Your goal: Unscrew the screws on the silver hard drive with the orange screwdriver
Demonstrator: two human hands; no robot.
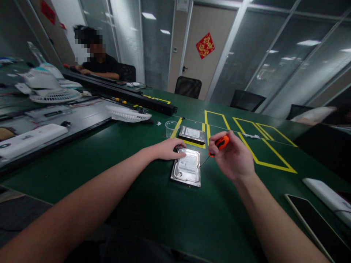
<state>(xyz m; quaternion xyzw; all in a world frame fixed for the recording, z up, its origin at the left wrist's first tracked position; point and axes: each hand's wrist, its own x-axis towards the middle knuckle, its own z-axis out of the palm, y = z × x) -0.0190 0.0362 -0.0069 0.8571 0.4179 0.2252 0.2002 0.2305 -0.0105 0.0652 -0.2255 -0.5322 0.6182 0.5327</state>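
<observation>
A silver hard drive (188, 167) with a white label lies flat on the green table in front of me. My left hand (170, 149) grips its far left corner, thumb on the top face and fingers curled around the far edge. In my right hand (233, 157) is an orange and black screwdriver (222, 143), held in closed fingers. Its thin shaft slants down to the left, and the tip is at the drive's right edge; whether it sits in a screw is too small to tell. A second hard drive (192, 134) lies just beyond, inside yellow tape.
A clear plastic cup (171, 129) stands left of the second drive. Fan parts (55, 86), a white grille (127, 114) and a long black bar (123, 93) lie on the left. A phone (315, 223) is at right. Across the table sits a person (101, 65).
</observation>
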